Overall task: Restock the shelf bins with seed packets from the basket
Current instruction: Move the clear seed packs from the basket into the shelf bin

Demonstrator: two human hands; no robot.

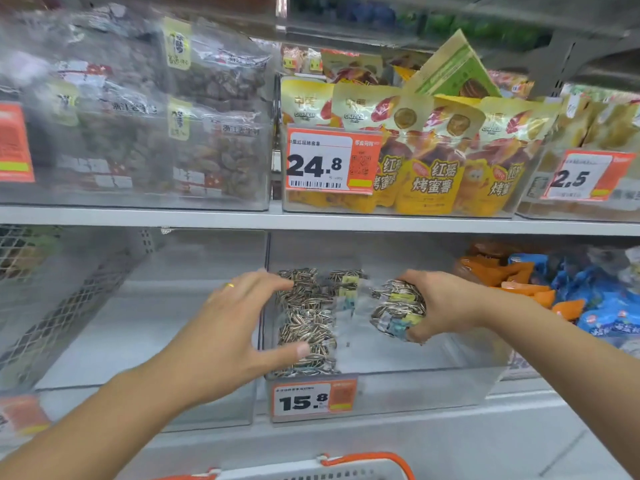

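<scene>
In the clear bin point(415, 382) on the lower shelf, the right hand point(446, 303) grasps a seed packet point(398, 306); the left hand point(235, 327), fingers spread and released, touches the packets point(308, 320) stacked at the bin's left

Clear-wrapped striped sunflower seed packets point(306, 320) lie left in the clear plastic middle bin point(450, 386); grey orange-handled basket point(311, 471) sits near, below.

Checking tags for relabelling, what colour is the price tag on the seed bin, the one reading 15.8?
White with an orange right side, black digits: price tag, head view.
</scene>
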